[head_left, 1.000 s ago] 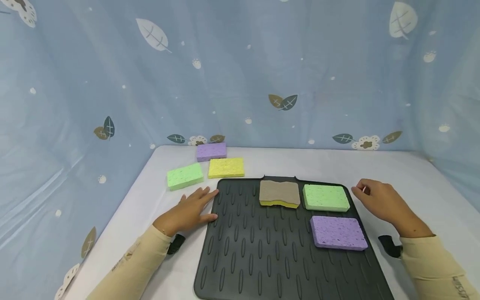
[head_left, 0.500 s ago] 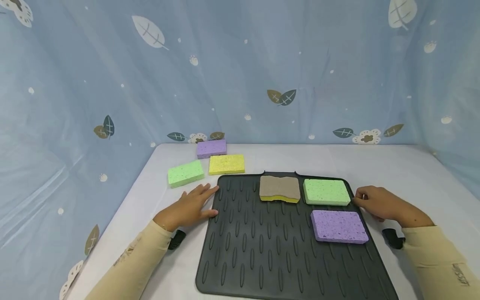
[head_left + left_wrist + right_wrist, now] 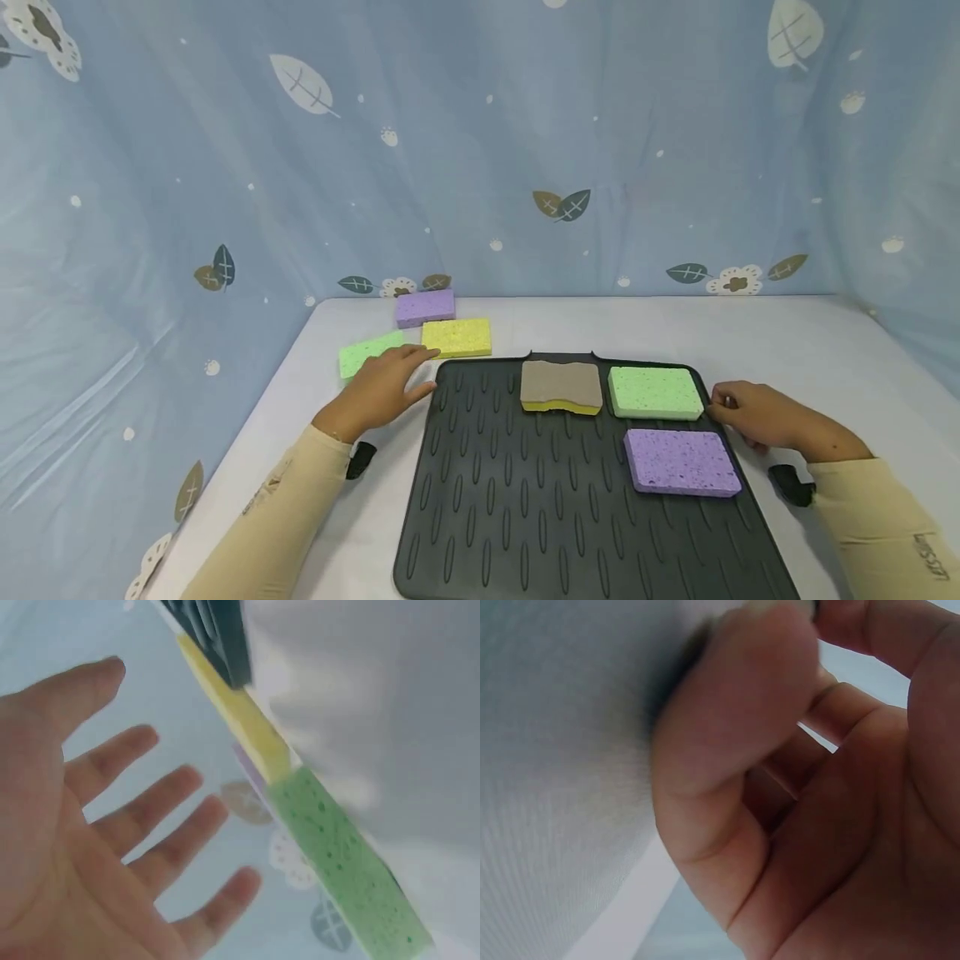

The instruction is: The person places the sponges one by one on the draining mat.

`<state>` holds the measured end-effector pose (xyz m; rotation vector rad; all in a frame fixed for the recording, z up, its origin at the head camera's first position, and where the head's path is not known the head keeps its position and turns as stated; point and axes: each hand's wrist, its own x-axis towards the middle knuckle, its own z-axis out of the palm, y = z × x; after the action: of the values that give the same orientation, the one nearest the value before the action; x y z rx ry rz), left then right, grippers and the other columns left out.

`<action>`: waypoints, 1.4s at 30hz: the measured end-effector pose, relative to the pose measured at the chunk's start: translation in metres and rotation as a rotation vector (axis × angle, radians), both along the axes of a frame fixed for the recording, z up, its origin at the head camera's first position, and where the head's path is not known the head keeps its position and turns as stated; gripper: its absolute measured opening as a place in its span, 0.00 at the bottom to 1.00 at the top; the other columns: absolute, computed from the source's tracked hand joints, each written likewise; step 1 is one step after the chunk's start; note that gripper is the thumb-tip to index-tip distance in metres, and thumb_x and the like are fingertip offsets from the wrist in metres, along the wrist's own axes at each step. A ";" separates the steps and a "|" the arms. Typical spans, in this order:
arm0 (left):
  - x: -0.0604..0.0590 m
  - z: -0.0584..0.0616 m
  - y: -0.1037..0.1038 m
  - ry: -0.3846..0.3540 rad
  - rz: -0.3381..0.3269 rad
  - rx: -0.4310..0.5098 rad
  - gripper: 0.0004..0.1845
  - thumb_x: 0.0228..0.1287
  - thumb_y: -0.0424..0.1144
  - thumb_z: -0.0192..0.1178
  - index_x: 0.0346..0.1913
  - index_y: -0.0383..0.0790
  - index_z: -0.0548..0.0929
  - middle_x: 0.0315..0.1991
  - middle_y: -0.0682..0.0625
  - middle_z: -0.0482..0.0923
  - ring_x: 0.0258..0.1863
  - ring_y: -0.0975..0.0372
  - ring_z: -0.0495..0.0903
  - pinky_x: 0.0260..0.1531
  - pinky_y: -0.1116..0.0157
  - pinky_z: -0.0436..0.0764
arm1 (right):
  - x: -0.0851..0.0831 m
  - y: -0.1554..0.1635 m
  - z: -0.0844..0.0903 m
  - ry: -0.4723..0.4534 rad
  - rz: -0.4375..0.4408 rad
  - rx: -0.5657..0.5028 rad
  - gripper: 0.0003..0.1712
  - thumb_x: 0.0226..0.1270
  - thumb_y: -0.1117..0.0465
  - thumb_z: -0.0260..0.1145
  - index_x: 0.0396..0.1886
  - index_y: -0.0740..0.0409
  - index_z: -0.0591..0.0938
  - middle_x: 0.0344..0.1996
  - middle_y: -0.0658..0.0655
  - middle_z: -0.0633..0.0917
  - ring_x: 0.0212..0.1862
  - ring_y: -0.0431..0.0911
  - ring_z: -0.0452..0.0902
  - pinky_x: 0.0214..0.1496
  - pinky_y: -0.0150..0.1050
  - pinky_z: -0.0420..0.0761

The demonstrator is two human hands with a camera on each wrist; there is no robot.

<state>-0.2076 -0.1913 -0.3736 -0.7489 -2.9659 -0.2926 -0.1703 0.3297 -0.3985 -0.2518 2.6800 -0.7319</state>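
Observation:
A black ribbed drying mat [image 3: 517,508] lies on the table. On its far right part rest a brown-topped yellow sponge [image 3: 561,382], a light green sponge [image 3: 655,392] and a purple sponge [image 3: 681,462]. My left hand [image 3: 378,387], fingers spread, hovers by the mat's far left corner and partly covers another green sponge [image 3: 366,351]. The left wrist view shows that palm and its fingers [image 3: 161,859] holding nothing. At the mat's right edge, beside the green sponge, my right hand [image 3: 772,417] pinches the rim between thumb and curled fingers; its fingertips are partly hidden.
Beyond the mat's far left corner are a yellow sponge [image 3: 456,337] and a second purple sponge [image 3: 425,308]. The table [image 3: 787,333] has a white cover. A blue leaf-print curtain [image 3: 480,150] hangs behind and along the sides.
My left hand has come off the mat's left edge and moved up toward the green sponge on the table. The right hand has moved in to the mat's right rim.

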 end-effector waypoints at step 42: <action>-0.038 -0.016 -0.043 -0.237 0.250 -0.051 0.35 0.78 0.41 0.51 0.81 0.50 0.50 0.80 0.32 0.43 0.76 0.29 0.41 0.66 0.26 0.51 | 0.001 -0.006 -0.003 0.001 -0.045 0.058 0.09 0.74 0.61 0.53 0.32 0.57 0.73 0.17 0.51 0.72 0.15 0.44 0.73 0.18 0.36 0.75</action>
<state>-0.2458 -0.2347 -0.3900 -0.3617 -3.2559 -0.3086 -0.1694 0.3236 -0.4010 -0.1780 2.7109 -0.6663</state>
